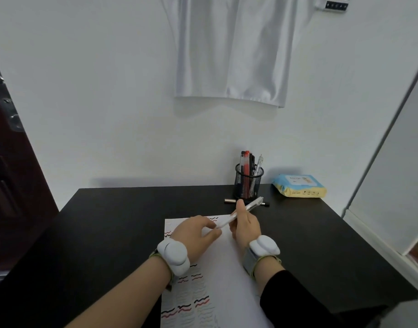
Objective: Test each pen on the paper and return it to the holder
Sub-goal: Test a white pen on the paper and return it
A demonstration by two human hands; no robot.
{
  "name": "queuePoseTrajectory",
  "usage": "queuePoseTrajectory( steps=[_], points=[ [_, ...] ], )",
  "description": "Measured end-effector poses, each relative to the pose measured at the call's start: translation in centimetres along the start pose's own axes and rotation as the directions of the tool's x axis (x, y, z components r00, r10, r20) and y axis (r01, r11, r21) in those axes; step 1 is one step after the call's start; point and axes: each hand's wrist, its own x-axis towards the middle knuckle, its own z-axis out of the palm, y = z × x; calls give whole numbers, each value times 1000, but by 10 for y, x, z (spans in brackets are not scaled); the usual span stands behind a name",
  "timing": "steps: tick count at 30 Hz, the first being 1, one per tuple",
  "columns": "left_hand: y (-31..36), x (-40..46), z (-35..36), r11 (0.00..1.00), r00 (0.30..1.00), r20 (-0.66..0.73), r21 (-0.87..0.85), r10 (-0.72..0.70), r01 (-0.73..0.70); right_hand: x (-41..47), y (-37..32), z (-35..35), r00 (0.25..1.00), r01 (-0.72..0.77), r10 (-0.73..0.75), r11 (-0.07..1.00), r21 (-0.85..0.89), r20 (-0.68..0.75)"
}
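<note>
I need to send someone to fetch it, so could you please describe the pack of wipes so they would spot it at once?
Start at the black desk against the white wall and look to its far right corner. Just right of the black mesh pen holder lies the pack of wipes, flat on the desktop. It is the only soft, pale yellow and light blue packet there.

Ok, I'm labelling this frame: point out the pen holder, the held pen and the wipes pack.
pen holder (248,185), head view, mesh wall.
held pen (250,205), head view, clear barrel.
wipes pack (299,185), head view, top face.
</note>
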Motion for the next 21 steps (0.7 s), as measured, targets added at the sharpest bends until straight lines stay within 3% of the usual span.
queuePoseTrajectory(
  steps=[12, 17, 21],
  points=[
    [0, 6, -1, 1000, 999, -54, 17, 1, 0, -8, -23, -8, 1000, 6, -2, 984, -179, 22],
    [-8, 7, -5, 1000, 999, -33, 19, -11, 11, -6, -35, -15, 993, -24, 40, 989, 145, -108],
    [-10, 7, -10, 998, 999, -10, -55, -32, 31, -5, -42, -19, 993, -30, 55, 975, 222, -109]
  ],
)
